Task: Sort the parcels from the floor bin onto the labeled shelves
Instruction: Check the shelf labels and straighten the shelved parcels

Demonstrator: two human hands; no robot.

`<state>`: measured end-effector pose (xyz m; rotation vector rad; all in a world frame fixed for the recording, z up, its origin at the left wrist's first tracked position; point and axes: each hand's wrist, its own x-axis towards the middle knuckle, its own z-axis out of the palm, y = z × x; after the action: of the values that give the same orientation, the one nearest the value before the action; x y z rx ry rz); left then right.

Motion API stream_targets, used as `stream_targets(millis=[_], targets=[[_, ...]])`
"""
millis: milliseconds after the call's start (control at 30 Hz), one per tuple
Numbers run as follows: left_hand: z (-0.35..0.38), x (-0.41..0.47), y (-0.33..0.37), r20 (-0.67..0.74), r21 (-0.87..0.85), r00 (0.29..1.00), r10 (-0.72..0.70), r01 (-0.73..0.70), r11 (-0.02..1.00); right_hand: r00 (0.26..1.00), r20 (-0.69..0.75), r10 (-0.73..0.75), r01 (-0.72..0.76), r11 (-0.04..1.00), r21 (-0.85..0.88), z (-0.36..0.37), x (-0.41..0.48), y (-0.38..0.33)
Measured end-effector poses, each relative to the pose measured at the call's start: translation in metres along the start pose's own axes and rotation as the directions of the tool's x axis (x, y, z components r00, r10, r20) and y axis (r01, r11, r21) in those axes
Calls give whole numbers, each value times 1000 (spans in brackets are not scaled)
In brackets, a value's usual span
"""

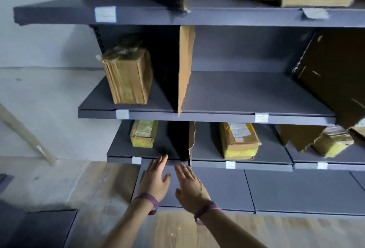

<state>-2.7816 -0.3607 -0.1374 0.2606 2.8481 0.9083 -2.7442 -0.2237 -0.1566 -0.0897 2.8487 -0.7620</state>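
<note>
The yellow parcel [144, 136], long axis running into the shelf, is shown above and slightly left of the left hand [155, 180], the nearer one, while the right hand [190, 185] beside it is likewise spread flat and empty.

Illumination is dim and cool, shelf bays [169, 74] hold deep shadow, edges bow from wide-angle distortion, and detail is softly blurred.
</note>
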Motion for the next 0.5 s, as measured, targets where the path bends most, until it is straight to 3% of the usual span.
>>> stream_targets(millis=[200, 500], targets=[[39, -47, 88, -44, 37, 998, 43, -42, 998, 999, -50, 21, -22, 1000, -16, -63, -71, 69], [103, -55, 169, 131, 129, 990, 52, -69, 989, 980, -61, 191, -195, 979, -56, -123, -116, 170]])
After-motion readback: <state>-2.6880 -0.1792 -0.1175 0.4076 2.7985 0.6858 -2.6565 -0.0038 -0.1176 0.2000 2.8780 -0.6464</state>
